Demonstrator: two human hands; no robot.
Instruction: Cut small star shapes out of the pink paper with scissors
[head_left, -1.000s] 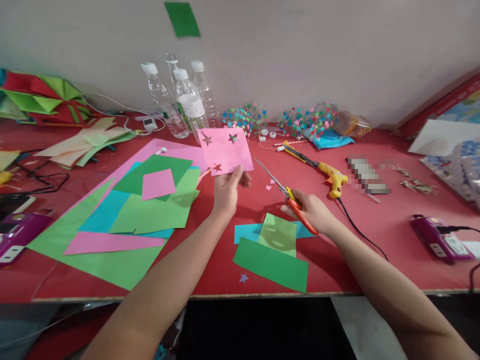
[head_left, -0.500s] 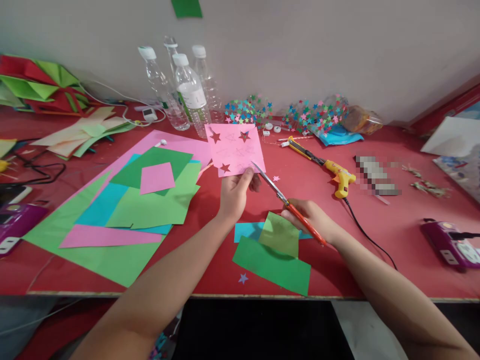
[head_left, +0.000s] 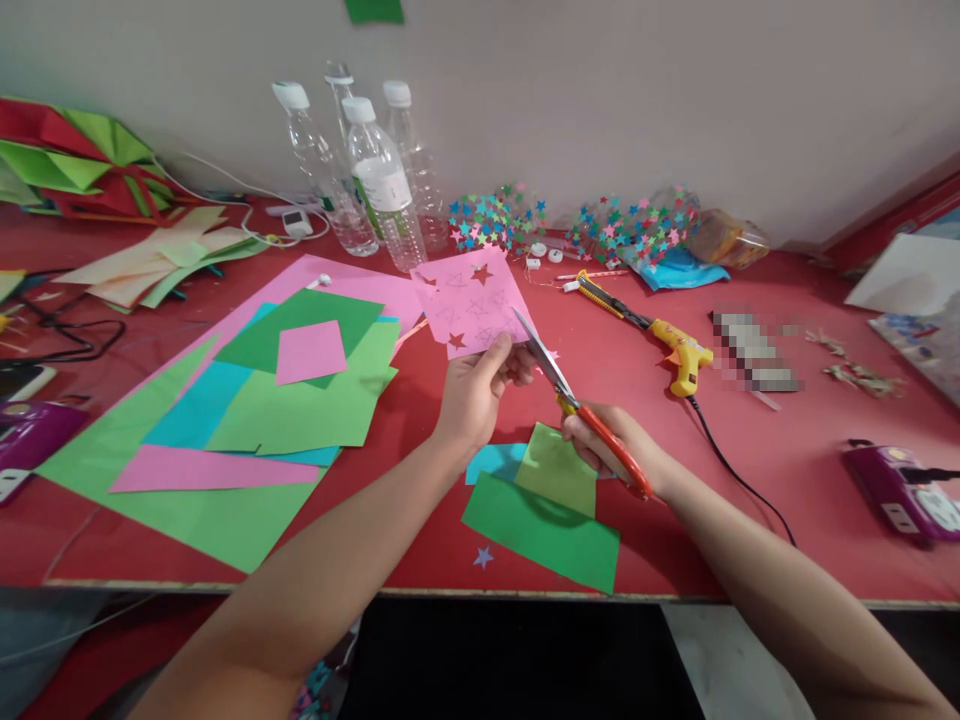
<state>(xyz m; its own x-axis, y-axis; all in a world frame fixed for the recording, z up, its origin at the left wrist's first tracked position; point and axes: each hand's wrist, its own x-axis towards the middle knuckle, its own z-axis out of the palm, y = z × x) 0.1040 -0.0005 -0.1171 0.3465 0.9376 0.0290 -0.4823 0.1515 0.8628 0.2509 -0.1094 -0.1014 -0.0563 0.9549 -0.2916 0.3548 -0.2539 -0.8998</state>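
Observation:
A square of pink paper (head_left: 469, 295) is pinched at its lower edge by my left hand (head_left: 480, 385). Pencilled star outlines and several star-shaped holes mark the sheet. Orange-handled scissors (head_left: 607, 445) are in my right hand (head_left: 619, 440), their blades pointing up and left at the paper's right edge. Whether the blades have bitten into the paper I cannot tell. Under the hands lie a dark green paper piece (head_left: 544, 530), a light green piece (head_left: 559, 470) and a blue piece (head_left: 491, 462). A small purple star (head_left: 483, 557) rests near the table's front edge.
Layered coloured sheets (head_left: 300, 410) cover the left side. Clear bottles (head_left: 386, 195) stand against the wall beside bags of coloured stars (head_left: 495, 220). To the right are a yellow glue gun (head_left: 679, 355) with a trailing cord and a purple power strip (head_left: 904, 490).
The pink paper has tilted and turned slightly in my left hand. The scissors have shifted a little; their blades now lie closer along the paper's right edge.

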